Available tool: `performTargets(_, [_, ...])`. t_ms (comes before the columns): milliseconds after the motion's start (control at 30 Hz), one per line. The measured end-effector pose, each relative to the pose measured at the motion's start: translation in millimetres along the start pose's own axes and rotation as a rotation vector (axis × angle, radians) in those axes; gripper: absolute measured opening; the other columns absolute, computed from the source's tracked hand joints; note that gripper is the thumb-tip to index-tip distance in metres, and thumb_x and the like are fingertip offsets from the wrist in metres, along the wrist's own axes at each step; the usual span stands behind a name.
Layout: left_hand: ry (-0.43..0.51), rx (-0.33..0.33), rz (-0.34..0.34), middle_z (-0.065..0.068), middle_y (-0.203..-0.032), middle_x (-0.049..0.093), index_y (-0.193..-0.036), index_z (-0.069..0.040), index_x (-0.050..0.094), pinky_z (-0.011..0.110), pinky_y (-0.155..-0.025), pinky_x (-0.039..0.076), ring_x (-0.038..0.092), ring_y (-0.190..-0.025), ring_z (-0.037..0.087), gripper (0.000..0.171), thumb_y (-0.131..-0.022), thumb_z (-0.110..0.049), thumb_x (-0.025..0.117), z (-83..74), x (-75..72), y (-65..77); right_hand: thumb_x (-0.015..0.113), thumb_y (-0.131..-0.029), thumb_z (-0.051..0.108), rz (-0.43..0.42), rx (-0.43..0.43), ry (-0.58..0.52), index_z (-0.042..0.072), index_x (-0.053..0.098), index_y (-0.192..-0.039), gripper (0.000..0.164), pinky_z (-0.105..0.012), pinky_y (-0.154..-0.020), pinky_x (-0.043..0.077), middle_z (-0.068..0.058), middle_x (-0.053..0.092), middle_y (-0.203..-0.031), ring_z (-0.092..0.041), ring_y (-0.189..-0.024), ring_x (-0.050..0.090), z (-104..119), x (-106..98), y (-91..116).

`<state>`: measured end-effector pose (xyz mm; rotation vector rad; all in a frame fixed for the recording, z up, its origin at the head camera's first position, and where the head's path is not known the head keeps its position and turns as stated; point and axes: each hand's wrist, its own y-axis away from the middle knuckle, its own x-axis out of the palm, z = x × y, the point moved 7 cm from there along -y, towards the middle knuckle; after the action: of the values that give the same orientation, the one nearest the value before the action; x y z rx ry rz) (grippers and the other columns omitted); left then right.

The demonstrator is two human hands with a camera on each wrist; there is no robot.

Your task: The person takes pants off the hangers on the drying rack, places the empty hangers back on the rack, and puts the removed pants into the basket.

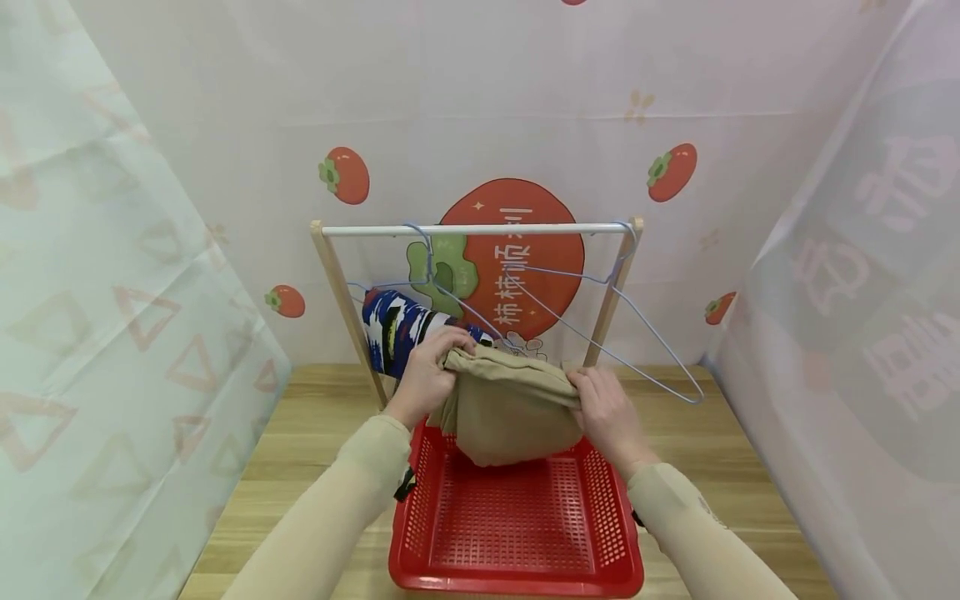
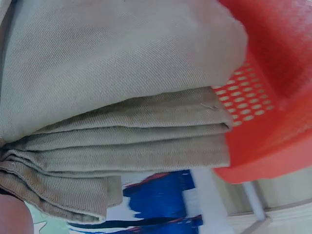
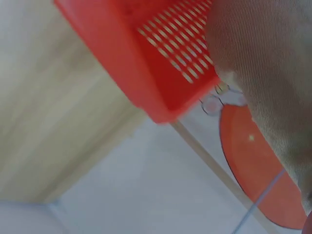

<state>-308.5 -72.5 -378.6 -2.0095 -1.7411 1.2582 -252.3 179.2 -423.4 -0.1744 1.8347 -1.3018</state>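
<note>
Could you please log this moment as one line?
left grip: holds khaki garment; right grip: holds khaki garment; red basket: below

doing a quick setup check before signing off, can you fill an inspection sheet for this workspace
Surface: wood-grain table, with a red basket in front of a rack.
Job's things: khaki cloth, layered, held over the basket's back part; contact with the basket can't be told. Two blue hangers on the rack; the right one is bare. Patterned cloth at the left one.
Clutter: nothing seen.
Grippers: left hand and right hand grip opposite ends of the khaki cloth's top edge.
Cables: nothing seen.
Surroundings: pale printed sheets at the back and both sides.
</note>
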Motion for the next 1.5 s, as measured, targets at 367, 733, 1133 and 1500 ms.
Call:
performTargets(367, [0.011,0.004,0.138,0.001,-0.11,0.068,-0.097,-0.014,0.069,0.032,-0.106,0.047,0.062,-0.112,0.02,0.058,-0.064,0.03,0.051,15.3,17.6,50.4,0.068,-0.074,0.004,0.157,-0.057,-0.043,-0.005,0.06,-0.11,0.037,-0.041,-0.071,0.05,-0.012,0.062,-0.096,-0.027,-0.083,0.057,24,9,42])
performTargets(733, [0.033,-0.141,0.388,-0.006,-0.11,0.068,-0.104,-0.024,0.066,0.034,-0.095,0.054,0.063,-0.106,0.012,0.049,-0.077,0.016,0.07,8.2,18.7,99.8,0.086,-0.067,0.004,0.392,-0.086,-0.203,0.007,0.064,-0.11,0.048,-0.031,-0.077,0.057,0.002,0.063,-0.1,-0.014,-0.09,0.062,50,-9,59])
performTargets(1133, [-0.024,0.17,0.647,-0.007,-0.107,0.065,-0.105,-0.02,0.06,0.019,-0.09,0.053,0.06,-0.101,0.002,0.053,-0.067,0.013,0.074,-22.6,39.0,151.2,0.083,-0.077,0.01,0.677,-0.094,-0.43,0.018,0.066,-0.104,0.033,-0.015,-0.074,0.051,0.012,0.06,-0.096,0.0,-0.086,0.055,83,-23,78])
performTargets(1500, [-0.247,0.262,0.937,-0.016,-0.087,0.05,-0.092,-0.025,0.054,0.004,-0.068,0.036,0.044,-0.079,-0.003,0.045,-0.069,0.003,0.081,-33.6,68.4,174.7,0.079,-0.074,0.007,0.823,-0.114,-0.486,0.024,0.057,-0.08,0.028,-0.006,-0.059,0.029,0.018,0.042,-0.077,0.005,-0.068,0.034,101,-8,103])
